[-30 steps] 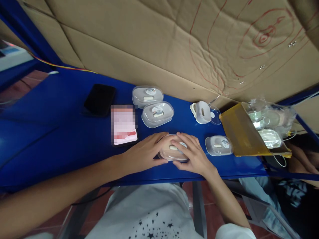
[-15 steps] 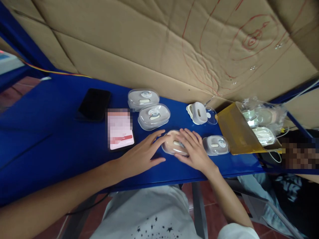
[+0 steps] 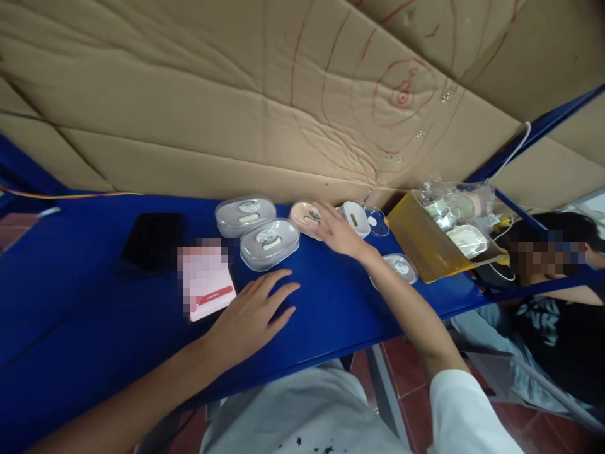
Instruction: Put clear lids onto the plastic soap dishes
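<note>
A peach oval container point(image 3: 301, 217) with a clear lid sits near the cardboard wall. My right hand point(image 3: 336, 230) grips it from its right side, hiding part of it. My left hand point(image 3: 258, 312) is open over the blue table, its fingers apart, holding nothing. It is nearest to a phone point(image 3: 212, 280) with a lit pink screen. Left of the peach container are two pale grey oval containers point(image 3: 246, 216) with clear lids and round stickers. Just beyond my right hand stands a smaller white container point(image 3: 358, 219). Behind my right forearm, another lidded container point(image 3: 401, 268) is partly hidden.
A dark phone-like slab point(image 3: 151, 243) lies on the left of the blue table point(image 3: 85, 302). A clear round lid point(image 3: 377, 222) is beside a yellowish box point(image 3: 418, 243) full of wrapped pieces. Cardboard point(image 3: 189, 94) walls the back. Another person point(image 3: 558, 315) is at the right.
My right hand has carried the peach container back toward the wall, between the grey pair and the white container. My left hand has drawn away from it. The view has shifted right.
</note>
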Demonstrator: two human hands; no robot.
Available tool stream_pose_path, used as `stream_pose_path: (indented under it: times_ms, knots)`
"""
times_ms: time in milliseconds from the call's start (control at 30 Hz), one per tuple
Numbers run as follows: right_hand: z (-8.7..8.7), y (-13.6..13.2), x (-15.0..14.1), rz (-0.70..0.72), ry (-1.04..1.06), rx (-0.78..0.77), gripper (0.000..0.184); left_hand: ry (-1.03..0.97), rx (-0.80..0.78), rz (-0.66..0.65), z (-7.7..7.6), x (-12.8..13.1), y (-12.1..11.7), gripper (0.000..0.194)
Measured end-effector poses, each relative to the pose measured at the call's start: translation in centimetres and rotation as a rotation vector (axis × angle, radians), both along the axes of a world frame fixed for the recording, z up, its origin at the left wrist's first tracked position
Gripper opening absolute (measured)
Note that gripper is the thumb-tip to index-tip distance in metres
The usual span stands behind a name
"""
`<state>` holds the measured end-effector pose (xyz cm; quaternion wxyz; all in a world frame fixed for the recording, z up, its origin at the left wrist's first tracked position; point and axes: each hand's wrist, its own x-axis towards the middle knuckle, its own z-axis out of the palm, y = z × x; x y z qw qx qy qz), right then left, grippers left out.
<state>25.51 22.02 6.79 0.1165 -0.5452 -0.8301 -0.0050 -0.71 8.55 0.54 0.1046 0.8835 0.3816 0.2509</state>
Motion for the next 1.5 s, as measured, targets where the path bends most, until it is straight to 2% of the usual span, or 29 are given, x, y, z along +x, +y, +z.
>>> stream_pose_path:
  times_ms: [33, 133, 167, 233, 300, 400, 467, 600, 667, 733, 867, 967, 1033, 1100, 1167, 1267, 1400, 1500]
  knots:
    - [0.2, 0.4, 0.5, -0.064, -0.007, 0.034, 0.06, 0.007, 0.005, -0.001, 0.0, 0.0, 0.0, 0.035]
    - [0.6, 0.2, 2.4, -0.397, -0.114, 0.057, 0.058, 0.018, 0.014, -0.018, 0.0, 0.0, -0.1, 0.034]
    - [0.7, -0.2, 3.2, -0.462, -0.148, 0.025, 0.051, 0.016, 0.011, -0.023, 0.0, 0.1, -0.1, 0.034]
    - [0.7, -1.2, 4.6, -0.495, -0.168, -0.04, 0.035, 0.003, -0.002, -0.025, -0.1, 0.1, -0.2, 0.034]
    - [0.9, -2.4, 5.7, -0.475, -0.148, -0.058, 0.031, -0.014, -0.014, -0.023, -0.2, 0.1, -0.2, 0.034]
    - [1.2, -4.2, 6.3, -0.431, -0.11, -0.047, 0.037, -0.03, -0.024, -0.02, -0.2, 0.1, -0.1, 0.035]
    - [1.3, -4.8, 6.0, -0.393, -0.109, -0.013, 0.039, -0.022, -0.023, -0.019, -0.3, 0.1, -0.1, 0.036]
    - [0.7, -4.5, 4.0, -0.365, -0.237, -0.018, 0.057, 0.018, -0.014, -0.034, -0.4, 0.2, 0.0, 0.036]
    - [0.4, -4.4, 2.9, -0.345, -0.294, -0.072, 0.049, 0.016, -0.017, -0.032, -0.3, 0.1, 0.1, 0.036]
    - [0.0, -5.4, 2.0, -0.304, -0.312, -0.103, 0.04, 0.0, -0.025, -0.026, -0.1, 0.1, 0.1, 0.037]
    - [-0.8, -11.2, 1.6, -0.146, -0.261, -0.108, 0.045, -0.026, -0.045, -0.021, 0.2, 0.2, 0.0, 0.039]
    - [-0.9, -15.9, 2.5, 0.035, -0.064, -0.102, 0.049, -0.043, -0.052, -0.042, 0.2, 0.4, -0.3, 0.045]
    - [-0.5, -17.6, 3.4, 0.076, 0.059, -0.087, 0.049, -0.046, -0.052, -0.067, 0.1, 0.6, -0.4, 0.052]
    - [-0.1, -18.0, 4.1, 0.046, 0.118, -0.037, 0.048, -0.03, -0.041, -0.102, 0.0, 0.6, -0.3, 0.053]
    - [0.1, -17.5, 4.5, 0.019, 0.122, 0.002, 0.048, 0.01, -0.028, -0.139, -0.2, 0.5, -0.3, 0.042]
    - [0.1, -16.5, 4.3, 0.086, 0.102, -0.035, 0.048, 0.077, -0.025, -0.142, -0.2, 0.4, -0.1, 0.033]
    - [-0.4, -16.9, 3.6, 0.242, 0.072, -0.138, 0.048, 0.032, 0.015, -0.062, 0.1, 0.3, 0.1, 0.063]
    - [-0.8, -18.2, 3.2, 0.306, 0.043, -0.162, 0.05, -0.048, 0.051, -0.081, 0.5, 0.1, 0.1, 0.078]
